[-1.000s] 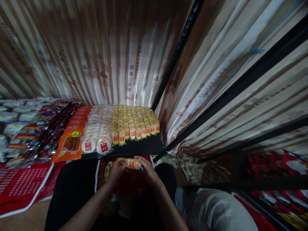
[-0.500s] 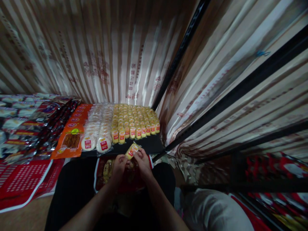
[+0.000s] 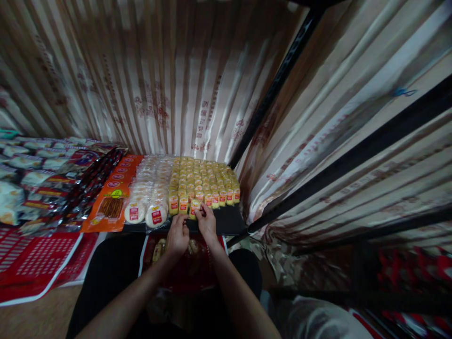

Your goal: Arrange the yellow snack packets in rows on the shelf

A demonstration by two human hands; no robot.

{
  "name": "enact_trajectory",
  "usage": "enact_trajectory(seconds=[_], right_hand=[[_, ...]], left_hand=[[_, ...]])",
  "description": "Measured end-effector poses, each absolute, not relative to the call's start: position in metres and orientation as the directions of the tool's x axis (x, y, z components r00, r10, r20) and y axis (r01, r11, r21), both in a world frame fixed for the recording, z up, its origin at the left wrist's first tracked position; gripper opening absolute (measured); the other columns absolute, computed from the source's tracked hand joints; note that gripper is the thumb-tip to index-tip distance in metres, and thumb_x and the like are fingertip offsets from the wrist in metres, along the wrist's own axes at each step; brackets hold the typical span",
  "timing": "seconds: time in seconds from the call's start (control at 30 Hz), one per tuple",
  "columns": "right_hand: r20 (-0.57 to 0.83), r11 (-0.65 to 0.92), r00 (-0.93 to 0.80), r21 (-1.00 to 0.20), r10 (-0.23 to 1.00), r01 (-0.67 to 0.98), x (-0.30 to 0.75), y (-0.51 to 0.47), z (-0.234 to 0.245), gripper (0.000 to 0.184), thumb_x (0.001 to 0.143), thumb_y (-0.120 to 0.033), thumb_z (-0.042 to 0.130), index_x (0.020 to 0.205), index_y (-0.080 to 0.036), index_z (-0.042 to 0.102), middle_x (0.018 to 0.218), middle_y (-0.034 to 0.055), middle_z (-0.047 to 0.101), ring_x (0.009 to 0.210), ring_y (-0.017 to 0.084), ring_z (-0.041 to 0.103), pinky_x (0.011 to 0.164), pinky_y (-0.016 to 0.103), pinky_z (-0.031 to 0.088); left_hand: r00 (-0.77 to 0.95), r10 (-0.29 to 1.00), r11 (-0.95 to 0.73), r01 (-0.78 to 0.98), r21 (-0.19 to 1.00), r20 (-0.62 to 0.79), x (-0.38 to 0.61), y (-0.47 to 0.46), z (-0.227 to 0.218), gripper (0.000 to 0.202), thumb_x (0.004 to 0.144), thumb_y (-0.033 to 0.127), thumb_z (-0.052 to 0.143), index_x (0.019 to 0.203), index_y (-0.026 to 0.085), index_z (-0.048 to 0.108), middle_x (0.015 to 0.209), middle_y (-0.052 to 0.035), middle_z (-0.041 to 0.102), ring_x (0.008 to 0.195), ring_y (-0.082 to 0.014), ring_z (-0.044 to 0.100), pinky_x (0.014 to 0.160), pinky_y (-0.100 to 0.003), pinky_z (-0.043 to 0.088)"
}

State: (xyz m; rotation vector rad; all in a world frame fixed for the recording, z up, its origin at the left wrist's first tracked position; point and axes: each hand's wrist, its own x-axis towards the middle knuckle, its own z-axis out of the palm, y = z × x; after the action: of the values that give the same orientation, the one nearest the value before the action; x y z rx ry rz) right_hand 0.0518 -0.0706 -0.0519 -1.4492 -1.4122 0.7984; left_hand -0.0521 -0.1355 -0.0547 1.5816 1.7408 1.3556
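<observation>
Both hands reach to the front edge of a black shelf (image 3: 226,220). My right hand (image 3: 206,220) pinches a small yellow packet with a red label (image 3: 194,207) and sets it upright at the front row of yellow packets (image 3: 203,181). My left hand (image 3: 177,234) is curled beside it, fingers near the same packet; whether it grips it I cannot make out. A red bag (image 3: 197,270) with more yellow packets lies on my lap below the hands.
Round white cakes in clear wrap (image 3: 148,197) sit left of the yellow rows, then orange snack packs (image 3: 109,207) and dark packs (image 3: 52,188). Striped foil curtains (image 3: 169,84) hang behind. Black rack bars (image 3: 278,84) run on the right.
The hands lifted a yellow packet from the lap bag, turned it upright and carried it forward to the front row on the shelf. The view tilted slightly up.
</observation>
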Motion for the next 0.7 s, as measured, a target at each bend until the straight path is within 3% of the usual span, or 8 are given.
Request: enact_trajectory(seconds=[0.23, 0.5, 0.7], right_hand=[[0.231, 0.153, 0.092, -0.844, 0.969, 0.513, 0.042, -0.068, -0.048, 0.031, 0.078, -0.029, 0.051, 0.105, -0.017, 0.062, 0.091, 0.0057, 0.061, 0.068, 0.015, 0.055, 0.072, 0.029, 0.046], [0.238, 0.161, 0.149, -0.902, 0.96, 0.4, 0.036, -0.073, -0.064, 0.031, 0.079, -0.023, 0.048, 0.11, -0.017, 0.052, 0.103, 0.0092, 0.056, 0.082, 0.016, 0.056, 0.07, 0.029, 0.05], [0.302, 0.245, 0.061, -0.861, 0.951, 0.445, 0.033, -0.077, -0.061, 0.026, 0.081, -0.02, 0.045, 0.105, -0.019, 0.054, 0.102, 0.0086, 0.056, 0.088, 0.017, 0.055, 0.073, 0.029, 0.05]], left_hand=[[-0.224, 0.948, -0.057, 0.583, 0.81, 0.227, -0.054, -0.124, -0.06, 0.04, 0.07, 0.004, 0.039, 0.107, 0.012, 0.053, 0.113, -0.0131, 0.054, 0.103, -0.0219, 0.055, 0.09, -0.04, 0.047], [-0.249, 0.939, -0.043, 0.597, 0.801, 0.236, -0.054, -0.121, -0.072, 0.044, 0.067, 0.005, 0.04, 0.108, 0.013, 0.054, 0.108, -0.0123, 0.056, 0.103, -0.0229, 0.054, 0.091, -0.042, 0.046], [-0.266, 0.936, -0.03, 0.591, 0.806, 0.23, -0.056, -0.121, -0.074, 0.048, 0.066, 0.006, 0.041, 0.111, 0.016, 0.054, 0.105, -0.0099, 0.058, 0.095, -0.0205, 0.057, 0.09, -0.039, 0.046]])
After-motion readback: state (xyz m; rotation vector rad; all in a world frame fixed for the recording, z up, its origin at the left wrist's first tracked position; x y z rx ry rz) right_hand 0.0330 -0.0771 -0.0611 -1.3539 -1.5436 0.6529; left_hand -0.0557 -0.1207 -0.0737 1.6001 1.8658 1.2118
